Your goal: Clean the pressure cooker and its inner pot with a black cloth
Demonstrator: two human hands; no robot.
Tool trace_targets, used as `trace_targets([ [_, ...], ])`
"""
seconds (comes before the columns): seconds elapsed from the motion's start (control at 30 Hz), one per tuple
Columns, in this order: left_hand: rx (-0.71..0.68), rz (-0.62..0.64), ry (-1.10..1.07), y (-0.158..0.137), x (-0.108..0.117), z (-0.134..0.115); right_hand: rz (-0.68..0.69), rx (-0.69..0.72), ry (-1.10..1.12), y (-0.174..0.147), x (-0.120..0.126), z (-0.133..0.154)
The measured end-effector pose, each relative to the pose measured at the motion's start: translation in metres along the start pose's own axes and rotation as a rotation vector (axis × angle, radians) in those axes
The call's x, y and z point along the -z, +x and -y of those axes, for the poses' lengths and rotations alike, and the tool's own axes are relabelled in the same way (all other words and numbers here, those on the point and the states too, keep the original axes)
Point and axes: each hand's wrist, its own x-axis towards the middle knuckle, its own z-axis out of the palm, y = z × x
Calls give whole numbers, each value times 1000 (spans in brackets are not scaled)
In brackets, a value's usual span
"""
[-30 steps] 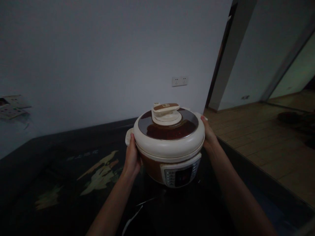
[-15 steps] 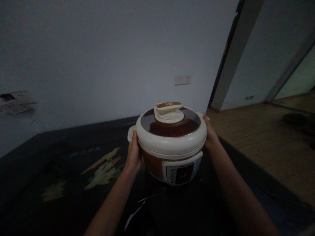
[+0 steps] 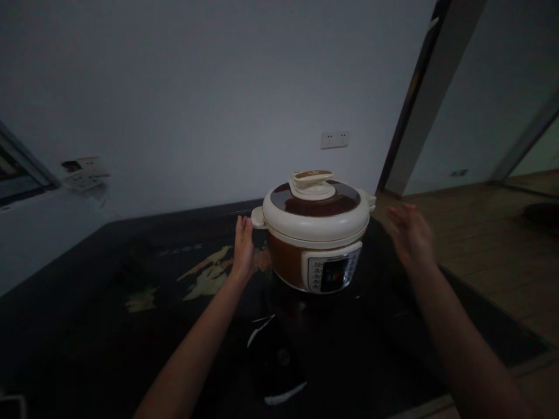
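An electric pressure cooker, cream and brown with a dark glossy lid and a front control panel, stands upright on a black tabletop. Just left of its side handle is my left hand, fingers stretched upward and holding nothing; whether a fingertip still touches the handle I cannot tell. My right hand is off to the right, apart from the cooker, with its fingers spread and slightly blurred. A black item with white edges, its kind unclear in the dim light, lies in front of the cooker.
Behind the table rises a pale wall with a double socket. Another socket hangs at the left beside a window frame. Pale leaf patterns decorate the tabletop. Tiled floor lies beyond the right edge.
Both hands have let go of the cooker's side handles. The right hand has moved away to the right, the left slightly off the left handle. The view has shifted.
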Motion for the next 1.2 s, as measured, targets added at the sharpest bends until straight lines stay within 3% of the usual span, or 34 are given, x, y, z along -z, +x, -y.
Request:
trace_targets([
  [0.1, -158, -34, 178, -16, 29, -14, 3, 156, -22, -49, 20, 25],
  [0.2, -221, 89, 390, -44, 58, -25, 63, 157, -214, -114, 30, 32],
  [0.23, -228, 160, 476, -55, 67, -26, 137, 124, -334, -137, 31, 28],
  [0.33, -170, 433, 757, -88, 93, -17, 641, 23, -575, -196, 29, 3],
  [0.37, -120, 513, 844, -98, 100, -12, 732, 35, -632, -213, 27, -8],
  [0.53, 2, 588, 1120, -136, 118, 4, 843, 51, -849, -270, 12, -39],
  [0.67, 0, 600, 1152, -150, 120, -4, 1003, 98, -929, -296, 0, -35],
  [0.87, 44, 598, 1157, -166, 122, 2, 1096, 142, -1135, -312, -6, -42],
  [1.03, 15, 625, 1189, -168, 117, 11, 1085, 210, -1179, -311, -1, -50],
  [1.2, 25, 843, 1204, -155, 90, 5, 998, 271, -1220, -291, 15, -47],
])
